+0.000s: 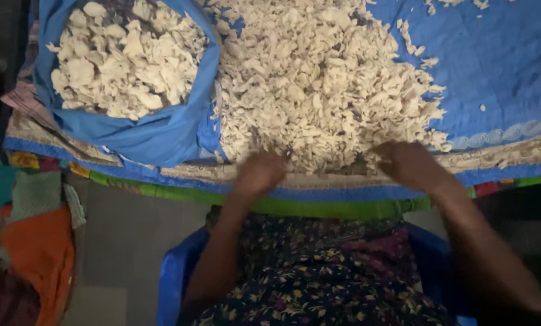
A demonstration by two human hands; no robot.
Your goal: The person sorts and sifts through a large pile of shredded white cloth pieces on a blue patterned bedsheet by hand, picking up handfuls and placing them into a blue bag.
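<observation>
A broad heap of pale, flaky dried pieces (318,78) lies on a blue cloth (493,66) spread over the floor. My left hand (259,174) rests at the heap's near edge, fingers curled; it is blurred and I cannot tell if it holds any pieces. My right hand (408,163) sits at the near right edge of the heap, also blurred, fingers down among the flakes. A blue cloth bundle (162,130) at upper left is open and filled with more of the same pale pieces (125,57).
The cloth's patterned border with a green strip (318,208) runs in front of me. My lap in dark floral fabric (318,284) sits in a blue seat (174,278). Orange and teal cloths (35,253) lie at lower left on the grey floor (131,241).
</observation>
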